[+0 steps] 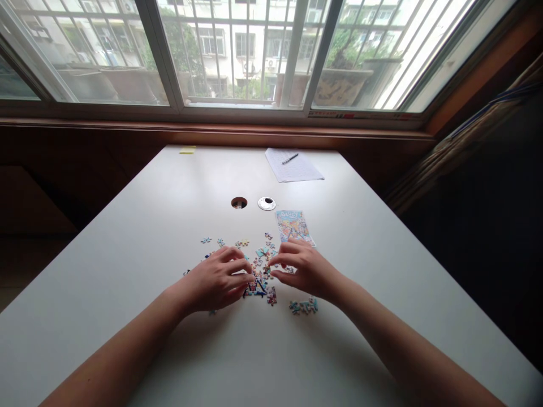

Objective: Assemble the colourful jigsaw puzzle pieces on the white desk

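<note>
Small jigsaw pieces [262, 252] lie in a loose cluster on the white table [127, 249]. At the near side of the cluster is a joined puzzle section [255, 287] with dark-blue lines. My left hand [223, 276] rests over its left edge, fingers curved and apart, covering some pieces. From the right, my right hand [304, 267] reaches in with thumb and forefinger apart, their tips close to a piece in the cluster. I see nothing held in either hand. Behind my right hand lies a colourful picture sheet [293, 225], its lower edge partly covered.
Several joined pieces [304, 306] sit apart at the near right. Farther back are a round cable hole [238, 202] and its silver cover [267, 203]. White papers [297, 169] with a pen [290, 159] and a yellow sticky note [187, 150] lie near the window.
</note>
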Demonstrator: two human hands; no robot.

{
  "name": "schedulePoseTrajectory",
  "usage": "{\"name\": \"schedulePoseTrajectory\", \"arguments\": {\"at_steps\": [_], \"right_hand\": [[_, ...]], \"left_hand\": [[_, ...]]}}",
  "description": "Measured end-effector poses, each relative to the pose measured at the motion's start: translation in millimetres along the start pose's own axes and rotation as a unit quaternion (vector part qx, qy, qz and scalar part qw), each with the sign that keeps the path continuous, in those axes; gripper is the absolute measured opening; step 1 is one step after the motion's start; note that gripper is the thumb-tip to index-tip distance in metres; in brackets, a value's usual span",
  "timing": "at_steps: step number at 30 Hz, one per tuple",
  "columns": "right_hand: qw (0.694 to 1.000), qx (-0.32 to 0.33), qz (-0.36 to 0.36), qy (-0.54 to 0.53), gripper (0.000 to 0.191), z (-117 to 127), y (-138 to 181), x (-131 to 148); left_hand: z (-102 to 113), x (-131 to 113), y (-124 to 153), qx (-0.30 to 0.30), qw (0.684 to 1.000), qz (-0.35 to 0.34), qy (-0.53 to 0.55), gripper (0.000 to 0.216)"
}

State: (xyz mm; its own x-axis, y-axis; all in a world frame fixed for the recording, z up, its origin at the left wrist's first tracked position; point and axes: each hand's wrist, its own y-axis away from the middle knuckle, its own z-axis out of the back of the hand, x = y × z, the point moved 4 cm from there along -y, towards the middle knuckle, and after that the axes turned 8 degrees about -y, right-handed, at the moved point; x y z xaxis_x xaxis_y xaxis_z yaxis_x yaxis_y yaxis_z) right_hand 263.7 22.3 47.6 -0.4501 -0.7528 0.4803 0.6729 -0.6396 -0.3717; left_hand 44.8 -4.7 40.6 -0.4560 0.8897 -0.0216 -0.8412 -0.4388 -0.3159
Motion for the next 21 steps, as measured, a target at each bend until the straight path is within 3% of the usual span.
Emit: {"name": "schedulePoseTrajectory", "arguments": {"at_steps": [9, 21], "right_hand": [[1.0, -0.009, -0.018, -0.011, 0.009, -17, 27, -7], [0.999, 0.002, -0.018, 0.029, 0.007, -19, 31, -1]], "left_hand": [[-9, -12, -6, 0.007, 1.0, -0.011, -0.012, 0.028], [-9, -14, -7, 0.019, 1.0, -0.012, -0.006, 0.028]]}}
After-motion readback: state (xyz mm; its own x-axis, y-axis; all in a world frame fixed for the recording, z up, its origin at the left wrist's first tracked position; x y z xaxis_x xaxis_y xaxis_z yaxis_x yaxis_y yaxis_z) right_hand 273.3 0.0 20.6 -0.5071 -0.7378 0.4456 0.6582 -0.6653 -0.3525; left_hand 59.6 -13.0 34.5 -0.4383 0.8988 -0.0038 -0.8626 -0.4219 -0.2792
